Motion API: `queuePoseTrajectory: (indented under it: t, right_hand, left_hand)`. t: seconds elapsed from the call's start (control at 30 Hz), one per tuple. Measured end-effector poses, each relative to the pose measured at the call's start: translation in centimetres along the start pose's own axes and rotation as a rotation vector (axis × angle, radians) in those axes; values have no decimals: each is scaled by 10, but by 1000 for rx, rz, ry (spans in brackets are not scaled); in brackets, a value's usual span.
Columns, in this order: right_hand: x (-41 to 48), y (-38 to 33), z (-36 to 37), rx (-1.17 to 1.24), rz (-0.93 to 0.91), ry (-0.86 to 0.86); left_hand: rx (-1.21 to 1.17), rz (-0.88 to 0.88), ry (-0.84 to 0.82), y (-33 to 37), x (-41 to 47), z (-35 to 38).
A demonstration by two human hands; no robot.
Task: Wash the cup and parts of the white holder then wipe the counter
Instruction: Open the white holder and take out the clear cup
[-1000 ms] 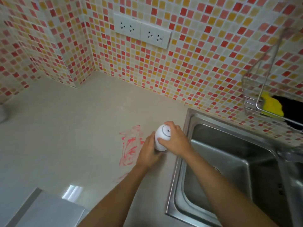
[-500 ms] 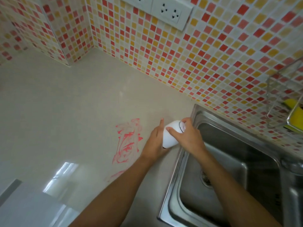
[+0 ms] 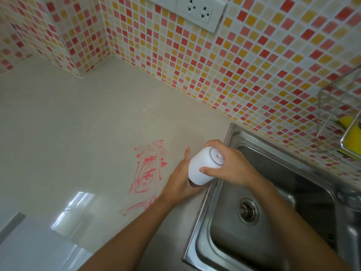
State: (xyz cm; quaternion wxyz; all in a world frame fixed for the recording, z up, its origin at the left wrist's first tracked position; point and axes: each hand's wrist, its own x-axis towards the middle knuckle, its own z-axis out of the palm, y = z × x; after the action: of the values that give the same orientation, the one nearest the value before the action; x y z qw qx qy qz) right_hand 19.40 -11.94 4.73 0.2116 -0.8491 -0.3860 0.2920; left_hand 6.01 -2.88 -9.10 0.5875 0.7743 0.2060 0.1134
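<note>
A white cylindrical holder [image 3: 202,166] is tilted on the beige counter [image 3: 78,137], right at the left rim of the steel sink [image 3: 277,208]. Its grey-ringed end faces up and to the right. My right hand [image 3: 230,169] grips that upper end, thumb in front and fingers over the far side. My left hand [image 3: 180,178] holds the lower end from the left, with one finger straight up along its side. A dark opening shows at the holder's bottom edge. No cup is in view.
A red smear [image 3: 148,169] marks the counter left of my hands. The sink drain [image 3: 248,211] lies below right. A wire rack with a yellow sponge [image 3: 351,137] hangs on the tiled wall at far right. A wall socket [image 3: 199,11] sits above. A tap [image 3: 349,200] is at the right edge.
The holder has tilted further, its ringed end turning toward the sink. My head has moved closer and lower, so the hands look larger. Both hands keep their hold.
</note>
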Motion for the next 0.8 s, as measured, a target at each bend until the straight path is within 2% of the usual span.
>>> queuePoseTrajectory:
  t: [0.23, 0.4, 0.53, 0.67, 0.8]
  right_hand:
    - [-4, -24, -20, 3, -105, 46]
    - [-5, -28, -28, 133, -103, 145]
    - [-7, -23, -44, 339, -21, 311]
    - [8, -1, -22, 477, 133, 290]
    - [17, 33, 25, 753, 294, 184]
  left_hand:
    - [60, 43, 86, 4, -2, -26]
    - [106, 75, 180, 2, 1, -48]
    - [107, -23, 274, -17, -16, -69]
    - [28, -50, 308, -16, -31, -79]
    - [63, -75, 352, -16, -40, -84]
